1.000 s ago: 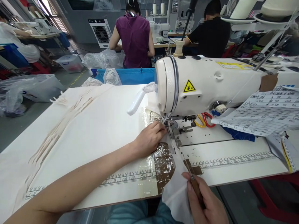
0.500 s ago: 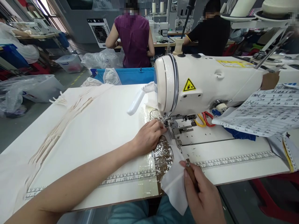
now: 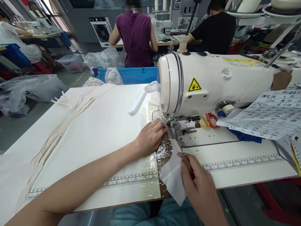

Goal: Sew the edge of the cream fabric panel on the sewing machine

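A white sewing machine (image 3: pixel 209 83) stands over the tabletop, its needle area just ahead of my hands. My left hand (image 3: pixel 150 138) is beside the presser foot, fingers curled and pressed on the edge of a strip of white fabric (image 3: pixel 173 177). My right hand (image 3: pixel 199 188) grips an awl (image 3: pixel 188 164) by its wooden handle, the thin metal shaft pointing up toward the foot. Its thumb and forefinger also touch the fabric, which runs back from the needle and hangs over the table's front edge. The fabric under the foot is hidden by my left fingers.
Long cream fabric strips (image 3: pixel 61 131) lie on the left of the white table (image 3: pixel 105 125). Red and yellow-handled scissors (image 3: pixel 211 121) are behind the needle. Handwritten paper (image 3: pixel 265 116) hangs at the right. A blue cloth bin (image 3: pixel 131 75) is behind the table; people sit beyond.
My right hand has moved forward and slightly left with the awl and fabric, nearer the needle. The hanging fabric end has risen. My left hand stays almost still.
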Demonstrator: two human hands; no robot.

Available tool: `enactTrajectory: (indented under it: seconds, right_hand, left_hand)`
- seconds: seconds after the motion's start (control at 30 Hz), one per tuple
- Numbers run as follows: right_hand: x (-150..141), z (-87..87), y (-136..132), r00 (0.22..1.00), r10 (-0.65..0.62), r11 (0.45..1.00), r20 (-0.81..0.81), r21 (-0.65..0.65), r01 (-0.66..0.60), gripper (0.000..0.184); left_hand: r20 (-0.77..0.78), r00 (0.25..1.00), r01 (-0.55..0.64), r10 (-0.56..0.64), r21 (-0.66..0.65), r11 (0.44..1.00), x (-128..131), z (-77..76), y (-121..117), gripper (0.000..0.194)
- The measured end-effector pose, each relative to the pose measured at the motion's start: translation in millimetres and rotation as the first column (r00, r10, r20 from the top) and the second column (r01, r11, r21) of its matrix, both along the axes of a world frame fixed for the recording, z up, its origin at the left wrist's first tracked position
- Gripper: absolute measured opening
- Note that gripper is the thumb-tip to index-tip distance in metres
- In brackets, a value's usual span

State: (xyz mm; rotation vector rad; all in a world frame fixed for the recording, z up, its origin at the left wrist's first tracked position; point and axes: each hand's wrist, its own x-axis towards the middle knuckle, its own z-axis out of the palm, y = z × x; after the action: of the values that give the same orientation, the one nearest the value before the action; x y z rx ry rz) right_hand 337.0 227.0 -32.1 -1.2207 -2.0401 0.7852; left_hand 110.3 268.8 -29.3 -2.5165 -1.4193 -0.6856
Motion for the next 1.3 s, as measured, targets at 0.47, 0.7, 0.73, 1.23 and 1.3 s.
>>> enactTrajectory:
  seconds: [0.47,0.7,0.73,1.23,1.3]
  right_hand:
    - [-10,-3.3,12,1.000,-0.015,1.000,0.027,0.003,0.015,0.028]
    - [-10,-10.7,13,1.000,-0.011,0.994,0.025,0.106,0.008,0.026]
    - [-10,-10.6,12,1.000,-0.002,0.993,0.019,0.117,0.000,0.026]
    - [-41,33.8,-9,0.933,0.323,0.880,-0.161,0.414,-0.233,0.030]
    - [-40,31.5,-13,0.932,0.346,0.853,-0.108,0.450,-0.264,0.031]
  left_hand:
    - [-0.106,0.994,-0.004,0.001,-0.028,1.000,3,-0.2,-5,0.031]
    - [-0.149,0.988,-0.061,0.049,-0.076,0.995,5,2.0,-4,0.035]
    - [-0.143,0.988,-0.061,0.050,-0.073,0.995,4,1.5,-4,0.036]
    - [-0.184,0.976,-0.139,0.118,-0.109,0.984,21,8.0,8,0.023]
    - [-0.168,0.967,-0.210,0.191,-0.100,0.973,24,6.6,10,0.025]
